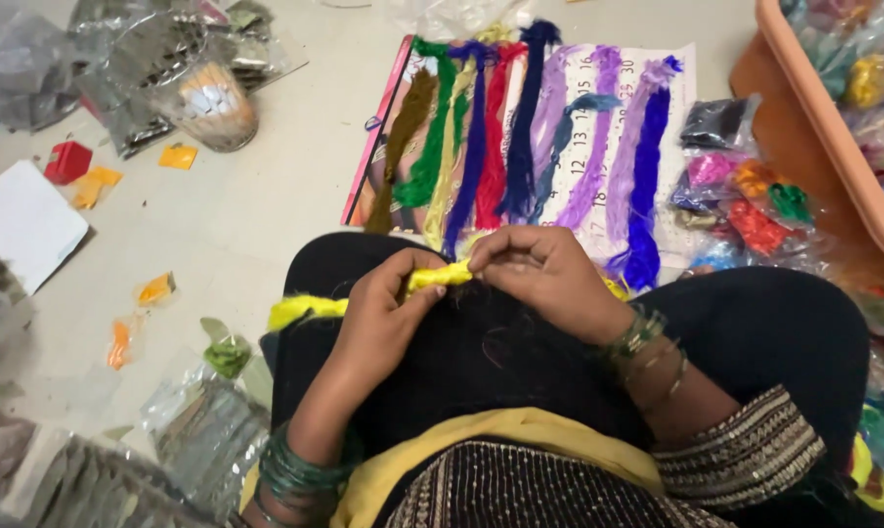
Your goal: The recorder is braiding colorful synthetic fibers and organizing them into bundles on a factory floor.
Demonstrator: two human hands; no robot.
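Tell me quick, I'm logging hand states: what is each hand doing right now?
Left hand: closed, pinching the yellow thread bundle.
Right hand: closed, pinching the same bundle's other end.

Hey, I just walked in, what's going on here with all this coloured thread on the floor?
A person sits on the floor with both hands on a yellow thread bundle in their lap. The left hand and the right hand pinch it between the fingers. In front lie hanks of coloured thread spread on a sheet, with small packets beside an orange tub.
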